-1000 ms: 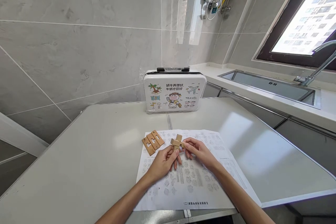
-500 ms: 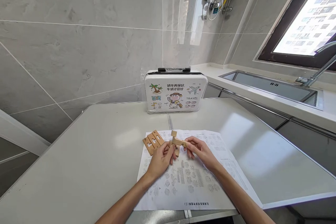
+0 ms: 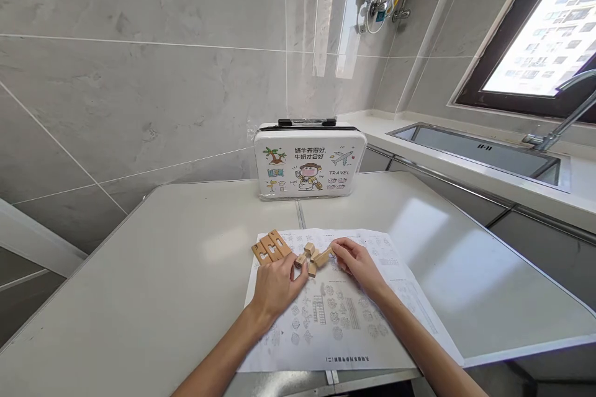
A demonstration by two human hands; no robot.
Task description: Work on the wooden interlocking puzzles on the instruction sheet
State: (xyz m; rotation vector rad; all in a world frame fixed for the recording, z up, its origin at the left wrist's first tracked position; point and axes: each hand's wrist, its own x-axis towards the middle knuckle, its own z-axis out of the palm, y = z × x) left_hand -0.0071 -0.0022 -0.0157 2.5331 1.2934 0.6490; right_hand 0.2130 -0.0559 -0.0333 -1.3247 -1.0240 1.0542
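Note:
A partly interlocked wooden burr puzzle [image 3: 313, 256], made of several notched sticks, rests low over the printed sheet [image 3: 344, 344]. My left hand [image 3: 275, 287] grips its left end between thumb and fingers. My right hand [image 3: 359, 263] pinches the outer end of the stick on the right side, which points up toward the fingertips. Parts of the joints are hidden by the fingers and too small to make out. Three flat wooden pieces [image 3: 271, 247] with cut-outs and numbers lie side by side just beyond my left hand.
A white carry case [image 3: 310, 164] with cartoon prints and a black handle stands upright at the back of the white table [image 3: 186, 273], near the tiled wall. On the right, a counter holds a sink [image 3: 479, 149] and a tap [image 3: 554, 133].
The burr puzzle has tilted and come down closer to the sheet. My left hand has turned, showing more of its back. The right-hand stick now slants upward to the right.

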